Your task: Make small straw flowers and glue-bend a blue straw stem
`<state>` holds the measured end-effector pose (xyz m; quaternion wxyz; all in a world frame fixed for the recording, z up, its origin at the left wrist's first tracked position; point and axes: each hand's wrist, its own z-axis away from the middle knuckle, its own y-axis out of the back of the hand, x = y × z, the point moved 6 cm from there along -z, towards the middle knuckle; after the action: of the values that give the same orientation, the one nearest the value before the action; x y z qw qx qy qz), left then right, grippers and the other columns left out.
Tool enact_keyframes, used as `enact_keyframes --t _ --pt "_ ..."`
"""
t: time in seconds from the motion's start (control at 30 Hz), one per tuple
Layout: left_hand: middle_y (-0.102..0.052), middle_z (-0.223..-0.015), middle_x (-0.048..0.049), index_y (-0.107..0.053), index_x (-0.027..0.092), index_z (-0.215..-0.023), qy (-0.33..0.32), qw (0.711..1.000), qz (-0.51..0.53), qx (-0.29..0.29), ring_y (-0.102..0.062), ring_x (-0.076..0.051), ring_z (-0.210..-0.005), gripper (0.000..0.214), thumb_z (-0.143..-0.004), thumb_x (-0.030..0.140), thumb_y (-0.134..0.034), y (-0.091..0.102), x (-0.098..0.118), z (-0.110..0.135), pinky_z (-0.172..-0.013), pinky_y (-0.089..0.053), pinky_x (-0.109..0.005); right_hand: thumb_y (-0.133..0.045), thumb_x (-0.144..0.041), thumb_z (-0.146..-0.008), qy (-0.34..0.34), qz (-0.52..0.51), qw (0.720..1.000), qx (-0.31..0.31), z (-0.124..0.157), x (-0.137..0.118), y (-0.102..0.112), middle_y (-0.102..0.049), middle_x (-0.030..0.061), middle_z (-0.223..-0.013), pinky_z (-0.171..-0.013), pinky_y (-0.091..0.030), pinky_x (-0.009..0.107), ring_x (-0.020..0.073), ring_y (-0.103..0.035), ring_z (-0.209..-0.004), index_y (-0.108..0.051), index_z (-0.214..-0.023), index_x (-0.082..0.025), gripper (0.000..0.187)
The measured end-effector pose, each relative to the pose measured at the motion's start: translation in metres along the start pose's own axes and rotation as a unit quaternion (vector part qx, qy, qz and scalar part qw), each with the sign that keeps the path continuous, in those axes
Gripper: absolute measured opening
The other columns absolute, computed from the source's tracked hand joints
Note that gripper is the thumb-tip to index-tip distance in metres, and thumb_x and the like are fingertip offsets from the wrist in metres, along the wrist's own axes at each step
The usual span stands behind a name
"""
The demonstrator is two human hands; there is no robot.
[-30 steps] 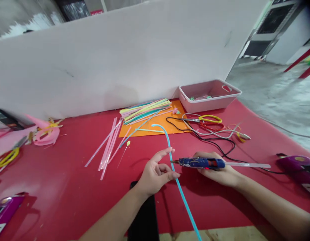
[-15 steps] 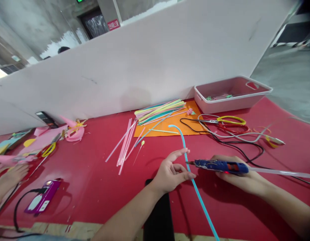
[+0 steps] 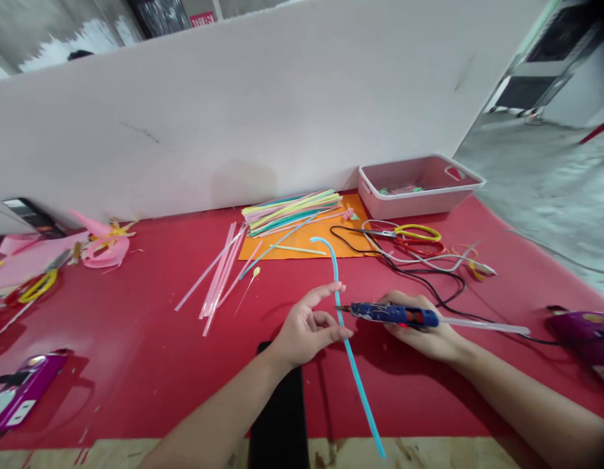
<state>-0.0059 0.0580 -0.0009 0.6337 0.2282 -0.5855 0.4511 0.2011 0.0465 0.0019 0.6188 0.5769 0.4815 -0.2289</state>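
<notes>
My left hand (image 3: 306, 326) pinches a long blue straw (image 3: 353, 365) between thumb and fingers, with the index finger stretched along it. The straw curves over at its far end (image 3: 321, 242) and runs down past the table's front edge. My right hand (image 3: 424, 332) grips a blue hot glue gun (image 3: 397, 315). The gun lies level with its nozzle touching the straw just beside my left fingertips. A clear glue stick (image 3: 482, 324) sticks out of the gun's back, and its black cord (image 3: 429, 277) trails over the red table (image 3: 136, 352).
A bundle of coloured straws (image 3: 292, 212) lies on orange paper (image 3: 306, 247), with loose pink straws (image 3: 221, 273) to its left. Scissors (image 3: 409, 233) and a pink bin (image 3: 419, 185) are at the right. Purple glue guns (image 3: 19, 397) (image 3: 582, 332) lie at both sides. A white partition (image 3: 233, 117) stands behind.
The camera swung left and then back. Both hands hold the straw and glue gun in the same pose, nozzle against the straw.
</notes>
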Motion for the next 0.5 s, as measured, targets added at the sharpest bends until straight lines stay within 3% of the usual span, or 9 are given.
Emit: enact_keyframes --t 0.5 --pt "-0.062 -0.06 0.0045 -0.042 0.014 -0.148 -0.004 1.0 0.022 -0.011 -0.051 -0.007 -0.056 0.09 -0.072 0.028 -0.087 -0.0029 -0.0001 0.0035 -0.058 -0.037 -0.022 -0.061 -0.041 -0.079 -0.004 0.012 1.0 0.007 0.0018 -0.0027 0.0009 -0.063 0.0022 -0.065 -0.053 -0.042 0.026 0.0143 -0.053 -0.056 -0.062 -0.08 -0.018 0.023"
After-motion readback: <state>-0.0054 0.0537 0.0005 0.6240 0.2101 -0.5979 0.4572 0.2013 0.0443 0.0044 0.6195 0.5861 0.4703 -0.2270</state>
